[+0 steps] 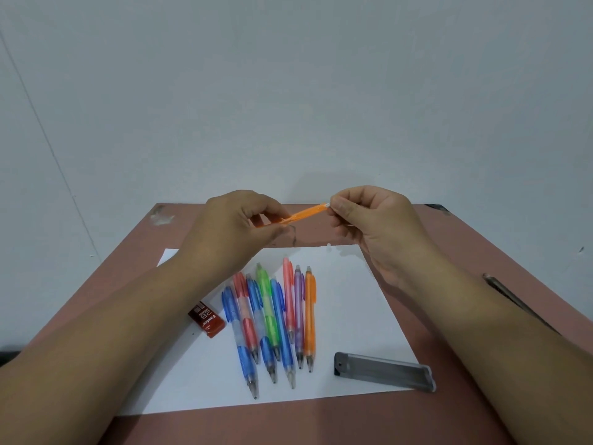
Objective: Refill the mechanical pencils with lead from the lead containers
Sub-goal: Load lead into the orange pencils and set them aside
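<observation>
Orange pencil (300,214) held in the air above the far edge of the paper (353,316), between both hands; left hand (231,226) curled round the barrel near its lower end, apparently to steady it; right hand (375,216) pinching the pale cap end between thumb and fingertips, probably to pull off or refit the cap so that lead can go in. Long axis runs left to right, rising toward the right; cap end points right and slightly up, the tip end hidden in the left hand. Eight more pencils (272,319) lie side by side on the paper, tips toward the person; red lead box (207,319) just left of them; grey lead case (385,370) well to their right, lying flat within reach.
</observation>
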